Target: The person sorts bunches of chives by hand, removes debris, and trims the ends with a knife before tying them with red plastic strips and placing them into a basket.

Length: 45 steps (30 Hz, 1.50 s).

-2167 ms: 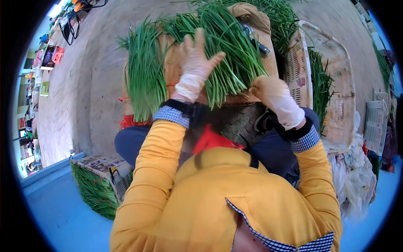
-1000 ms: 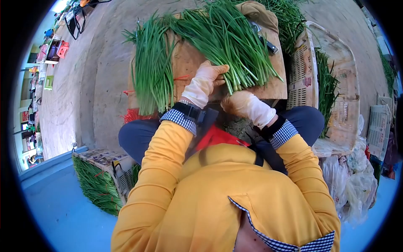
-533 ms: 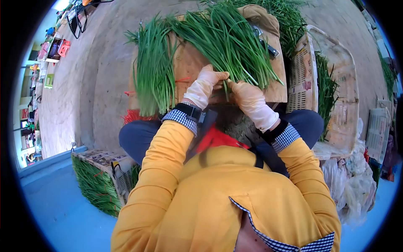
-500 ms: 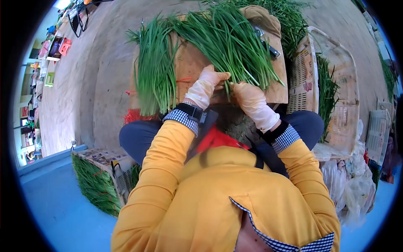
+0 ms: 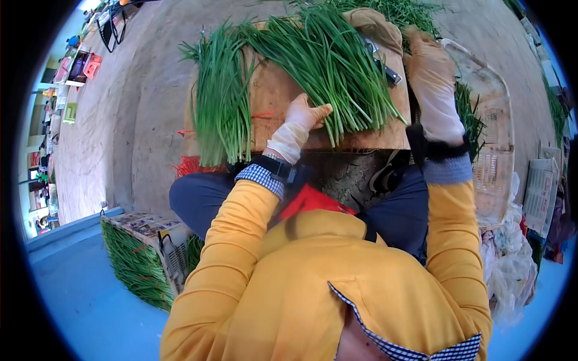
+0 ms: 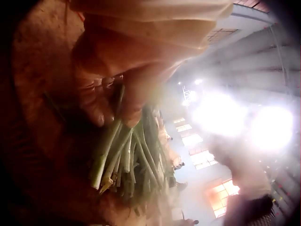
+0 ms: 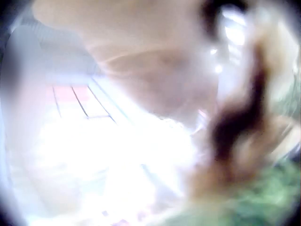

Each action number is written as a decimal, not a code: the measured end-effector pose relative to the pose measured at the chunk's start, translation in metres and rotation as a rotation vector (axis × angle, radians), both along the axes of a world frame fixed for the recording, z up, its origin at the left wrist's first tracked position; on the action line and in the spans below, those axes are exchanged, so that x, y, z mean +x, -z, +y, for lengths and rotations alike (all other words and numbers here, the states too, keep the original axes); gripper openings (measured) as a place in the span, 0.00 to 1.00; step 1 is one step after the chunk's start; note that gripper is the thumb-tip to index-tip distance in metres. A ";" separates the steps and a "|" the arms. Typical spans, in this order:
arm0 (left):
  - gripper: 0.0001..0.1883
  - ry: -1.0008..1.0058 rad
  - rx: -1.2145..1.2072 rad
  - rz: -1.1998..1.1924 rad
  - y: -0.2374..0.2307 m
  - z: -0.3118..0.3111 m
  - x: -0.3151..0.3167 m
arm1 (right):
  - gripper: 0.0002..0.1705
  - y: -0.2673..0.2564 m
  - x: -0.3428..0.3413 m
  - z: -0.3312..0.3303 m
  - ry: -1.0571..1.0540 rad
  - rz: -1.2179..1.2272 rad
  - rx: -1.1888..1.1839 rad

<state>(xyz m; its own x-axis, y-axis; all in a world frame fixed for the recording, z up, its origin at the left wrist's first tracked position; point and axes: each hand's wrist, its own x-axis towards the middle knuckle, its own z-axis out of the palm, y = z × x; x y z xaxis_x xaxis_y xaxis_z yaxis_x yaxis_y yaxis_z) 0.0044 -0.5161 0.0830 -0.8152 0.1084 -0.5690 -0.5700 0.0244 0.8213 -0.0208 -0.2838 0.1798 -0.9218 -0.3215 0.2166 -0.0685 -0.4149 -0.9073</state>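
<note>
Long green garlic chives (image 5: 337, 78) lie in a loose pile on a wooden board (image 5: 274, 90), cut ends toward the person. At the pile's left edge my gloved left hand (image 5: 306, 113) pinches stalks near their ends; in the left wrist view its thumb and fingers close on a few chive stalks (image 6: 124, 155). My gloved right hand (image 5: 432, 72) is raised at the far left corner of a plastic crate (image 5: 497, 108), fingers near a heap of loose chives (image 5: 400, 13). It is blurred in both views, and I cannot tell whether it holds anything.
Another chive bundle (image 5: 220, 96) lies on the board's left, beside a red tie (image 5: 262, 115). A black-handled knife (image 5: 390, 73) and brown cloth (image 5: 376, 27) sit at the right. Red ties (image 5: 195, 166) hang below the board; a crate of chives (image 5: 141, 259) stands lower left.
My right hand has left the stalk ends beside the left hand and swung away to the right, up to the crate's far corner. The left hand stays at the pile's edge.
</note>
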 end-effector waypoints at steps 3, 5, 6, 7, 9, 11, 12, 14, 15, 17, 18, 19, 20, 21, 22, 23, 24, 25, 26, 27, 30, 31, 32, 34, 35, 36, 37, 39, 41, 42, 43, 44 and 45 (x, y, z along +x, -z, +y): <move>0.18 -0.049 -0.098 0.317 0.006 0.009 0.006 | 0.14 0.013 -0.008 -0.043 0.318 0.244 0.684; 0.18 -0.242 0.269 0.086 0.037 0.005 -0.003 | 0.16 0.040 0.008 -0.088 0.280 0.249 1.232; 0.19 -0.428 0.628 -0.137 0.045 0.003 -0.010 | 0.18 0.029 0.016 -0.104 0.239 0.259 1.532; 0.19 -0.095 -0.126 0.331 0.020 0.014 0.005 | 0.18 0.037 0.017 -0.104 0.242 0.260 1.529; 0.19 -0.081 -0.227 0.309 -0.018 0.015 0.014 | 0.16 0.064 0.011 -0.108 0.223 0.212 1.369; 0.19 -0.006 -0.217 0.349 -0.008 0.006 0.012 | 0.14 0.072 0.014 -0.102 0.277 0.184 1.201; 0.19 -0.010 -0.211 0.347 0.009 -0.005 0.009 | 0.13 0.075 0.020 -0.096 0.330 0.148 1.042; 0.23 0.162 0.433 0.054 0.009 -0.021 0.008 | 0.09 0.052 0.041 -0.088 0.345 0.118 0.935; 0.23 0.156 0.437 0.055 0.010 -0.021 0.008 | 0.08 0.046 0.051 -0.085 0.286 0.025 0.821; 0.22 0.099 0.387 0.031 0.011 -0.019 0.008 | 0.06 0.058 0.062 -0.078 0.203 0.120 0.769; 0.22 0.072 0.361 0.022 0.012 -0.016 0.006 | 0.06 0.071 0.068 -0.077 0.201 0.125 0.769; 0.22 0.032 0.280 0.054 0.016 -0.004 0.005 | 0.06 0.073 0.079 -0.080 0.093 -0.031 0.473; 0.23 0.049 0.071 0.234 0.003 0.001 0.007 | 0.07 0.071 0.088 -0.081 -0.012 -0.182 0.174; 0.23 0.029 0.079 0.187 0.002 0.006 0.008 | 0.09 0.061 0.092 -0.071 -0.013 0.256 0.605; 0.23 0.006 0.087 0.139 0.002 0.009 0.008 | 0.09 0.061 0.096 -0.062 -0.014 0.256 0.607; 0.23 0.005 0.088 0.138 0.003 0.010 0.006 | 0.08 0.061 0.099 -0.054 -0.161 0.307 0.638; 0.24 0.033 0.030 0.123 0.004 0.010 0.004 | 0.08 0.061 0.102 -0.051 -0.311 0.359 0.666; 0.24 0.059 -0.029 0.107 0.006 0.010 0.002 | 0.07 0.029 0.103 -0.055 -0.544 0.269 0.751; 0.24 0.056 -0.030 0.103 0.010 0.010 0.002 | 0.05 -0.022 0.103 -0.059 -0.776 0.171 0.829; 0.24 0.034 0.005 0.139 0.016 0.010 0.003 | 0.11 -0.064 0.098 -0.063 -0.941 0.226 0.798; 0.25 0.025 0.000 0.184 0.020 0.012 0.003 | 0.14 -0.092 0.052 -0.056 -0.602 0.354 0.882; 0.25 0.038 -0.041 0.193 0.019 0.013 0.003 | 0.13 -0.092 0.028 -0.048 -0.090 0.410 0.957; 0.25 0.034 -0.039 0.201 0.011 0.014 0.005 | 0.13 -0.094 0.008 -0.043 0.426 0.455 0.991; 0.24 -0.017 -0.142 0.259 -0.012 0.016 0.016 | 0.15 -0.073 -0.009 -0.038 0.596 -0.201 0.549; 0.24 -0.026 -0.140 0.271 -0.002 0.015 0.010 | 0.19 -0.027 -0.027 -0.046 0.466 -0.181 0.257; 0.24 -0.009 -0.171 0.369 0.021 0.013 0.007 | 0.23 0.014 -0.036 -0.056 0.330 -0.172 -0.030; 0.25 0.011 -0.199 0.459 0.035 0.014 0.009 | 0.27 0.020 -0.018 -0.070 0.358 0.149 0.722; 0.25 0.021 -0.234 0.478 0.025 0.017 0.014 | 0.33 0.032 0.002 -0.101 0.381 0.432 1.456; 0.22 -0.142 0.302 0.310 0.077 0.024 0.001 | 0.34 0.038 0.005 -0.121 0.421 0.305 1.468; 0.22 -0.146 0.300 0.313 0.076 0.027 -0.002 | 0.34 0.038 0.005 -0.126 0.419 0.309 1.465; 0.23 -0.298 0.594 0.104 0.071 0.030 -0.004 | 0.34 0.038 0.005 -0.129 0.372 0.304 1.484; 0.24 -0.446 0.886 -0.114 0.066 0.032 -0.006 | 0.34 0.038 0.005 -0.130 0.324 0.300 1.504; 0.24 -0.447 0.893 -0.112 0.062 0.031 -0.005 | 0.25 0.047 0.003 -0.128 0.336 0.374 1.435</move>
<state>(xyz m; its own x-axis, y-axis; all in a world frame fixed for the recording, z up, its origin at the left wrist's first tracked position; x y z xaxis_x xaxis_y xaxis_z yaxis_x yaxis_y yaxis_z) -0.0007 -0.4850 0.0211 -0.8319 0.2300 -0.5050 -0.4515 -0.8097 0.3749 -0.0176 -0.4123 0.1329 -0.9576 -0.2500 0.1435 -0.2878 0.8570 -0.4274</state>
